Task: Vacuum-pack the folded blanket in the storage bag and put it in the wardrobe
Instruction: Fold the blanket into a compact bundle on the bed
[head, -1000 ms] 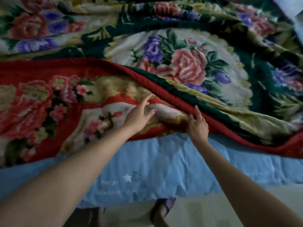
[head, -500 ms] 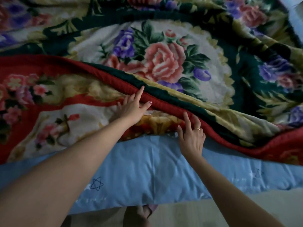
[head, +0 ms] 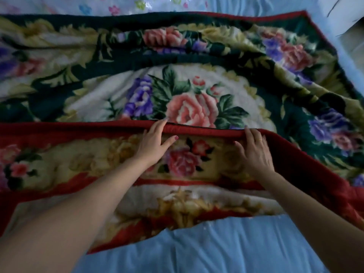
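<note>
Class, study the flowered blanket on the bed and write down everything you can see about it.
The thick, plush flowered blanket lies spread and rumpled across the pale blue bedsheet. Its upper face is dark green and cream with pink and purple roses; the near part, folded over, shows a red and yellow rose pattern with a red border. The left hand and right hand, a ring on one finger, rest flat with fingers at the fold's red edge.

No text, label, brand, number or sign can be read in this view. The blanket (head: 189,99) carries only a flower pattern, with no words on it.
</note>
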